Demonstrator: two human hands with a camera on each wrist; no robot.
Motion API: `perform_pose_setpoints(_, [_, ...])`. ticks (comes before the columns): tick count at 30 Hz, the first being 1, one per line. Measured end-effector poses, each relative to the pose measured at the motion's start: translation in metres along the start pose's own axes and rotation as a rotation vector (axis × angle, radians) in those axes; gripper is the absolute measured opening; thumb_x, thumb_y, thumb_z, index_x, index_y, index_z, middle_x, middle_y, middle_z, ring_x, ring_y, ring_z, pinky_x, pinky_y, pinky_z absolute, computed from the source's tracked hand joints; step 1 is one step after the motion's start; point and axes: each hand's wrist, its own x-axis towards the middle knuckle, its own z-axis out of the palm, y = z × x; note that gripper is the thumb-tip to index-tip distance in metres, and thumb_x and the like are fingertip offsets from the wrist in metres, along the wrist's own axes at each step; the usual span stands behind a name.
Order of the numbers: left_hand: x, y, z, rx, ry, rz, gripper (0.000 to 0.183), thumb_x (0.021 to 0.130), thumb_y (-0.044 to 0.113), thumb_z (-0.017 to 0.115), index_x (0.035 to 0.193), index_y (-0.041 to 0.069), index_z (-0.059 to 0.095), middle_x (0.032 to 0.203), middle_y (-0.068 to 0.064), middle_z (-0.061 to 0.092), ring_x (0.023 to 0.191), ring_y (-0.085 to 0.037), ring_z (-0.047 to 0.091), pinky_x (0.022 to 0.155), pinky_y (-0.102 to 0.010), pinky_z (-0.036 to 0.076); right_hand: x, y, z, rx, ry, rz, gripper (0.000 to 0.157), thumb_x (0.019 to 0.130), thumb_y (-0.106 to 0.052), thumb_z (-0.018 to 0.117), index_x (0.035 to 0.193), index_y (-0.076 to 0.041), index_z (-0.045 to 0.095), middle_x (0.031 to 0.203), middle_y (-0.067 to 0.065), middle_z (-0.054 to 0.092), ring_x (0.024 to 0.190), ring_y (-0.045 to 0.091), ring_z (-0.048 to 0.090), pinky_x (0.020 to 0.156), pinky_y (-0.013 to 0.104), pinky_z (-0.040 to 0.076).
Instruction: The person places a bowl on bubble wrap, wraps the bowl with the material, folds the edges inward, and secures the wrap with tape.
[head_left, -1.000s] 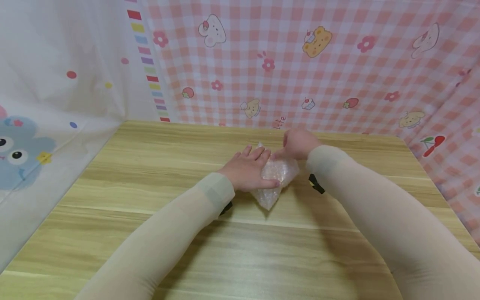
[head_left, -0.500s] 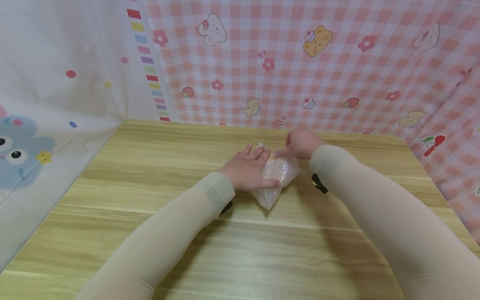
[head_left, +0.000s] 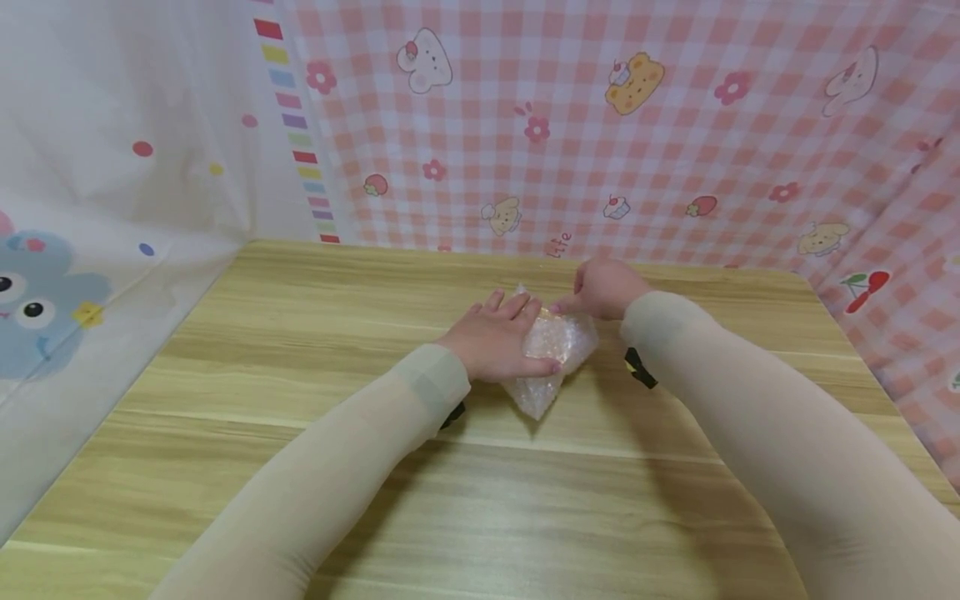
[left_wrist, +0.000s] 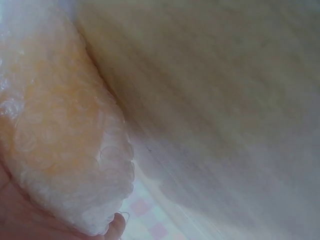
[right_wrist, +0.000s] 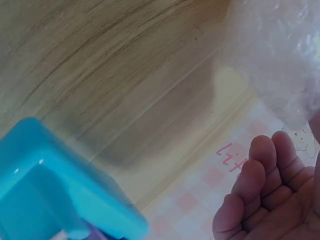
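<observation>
A bubble-wrapped bundle [head_left: 555,342] lies on the wooden table, slightly right of the middle, with pointed corners. Something orange-yellow [left_wrist: 55,125] shows through its wrap in the left wrist view. My left hand [head_left: 495,340] rests flat across the bundle's left side, fingers spread and thumb over its front. From the right, my right hand [head_left: 609,287] touches the bundle's far edge with an outstretched index finger. Its other fingers [right_wrist: 250,180] are loosely bent with nothing in them in the right wrist view, beside the bubble wrap [right_wrist: 275,55].
A blue box-like container [right_wrist: 75,180] stands at the lower left of the right wrist view; the head view does not show it. A pink checked cloth [head_left: 480,125] hangs behind the table [head_left: 480,500], and a white patterned one [head_left: 150,83] hangs at the left.
My right hand has slid slightly to the right along the bundle's far edge. The left hand and the bundle have stayed in place.
</observation>
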Motion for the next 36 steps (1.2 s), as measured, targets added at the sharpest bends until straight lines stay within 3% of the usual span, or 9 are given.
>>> perform_pose_setpoints(10, [0.0,0.001,-0.001,-0.006,0.0,-0.004,0.111,0.092,0.087,0.041,0.171,0.015,0.01,0.179,-0.008,0.01,0.163,-0.045,0.01,0.131,-0.061,0.019,-0.002,0.015,0.004,-0.026,0.082,-0.027,0.053,0.098,-0.05,0.071,0.109,0.002,0.07,0.103,0.018,0.076,0.094,0.033,0.07,0.087,0.049,0.057])
perform_pose_setpoints(20, [0.001,0.0,-0.002,-0.012,-0.019,-0.003,0.111,0.093,0.088,0.037,0.171,0.015,0.009,0.179,-0.009,0.009,0.163,-0.046,0.01,0.13,-0.062,0.019,-0.01,0.024,0.003,0.015,0.114,0.013,0.062,0.107,-0.053,0.053,0.128,0.005,0.066,0.122,0.026,0.072,0.112,0.041,0.069,0.097,0.056,0.056])
perform_pose_setpoints(31, [-0.002,-0.001,-0.004,-0.025,-0.015,0.007,0.112,0.092,0.089,0.036,0.171,0.014,0.008,0.179,-0.011,0.007,0.162,-0.048,0.01,0.13,-0.063,0.017,-0.02,0.035,0.01,0.003,0.147,0.022,0.071,0.109,-0.055,0.048,0.145,0.006,0.056,0.146,0.03,0.059,0.136,0.052,0.054,0.116,0.064,0.042])
perform_pose_setpoints(36, [-0.001,-0.001,-0.001,-0.031,0.006,0.009,0.112,0.092,0.09,0.035,0.171,0.015,0.01,0.179,-0.012,0.006,0.162,-0.047,0.01,0.13,-0.063,0.016,-0.022,0.039,0.014,-0.079,0.157,0.006,0.076,0.11,-0.056,0.041,0.152,0.007,0.048,0.16,0.03,0.044,0.151,0.055,0.033,0.128,0.064,0.023])
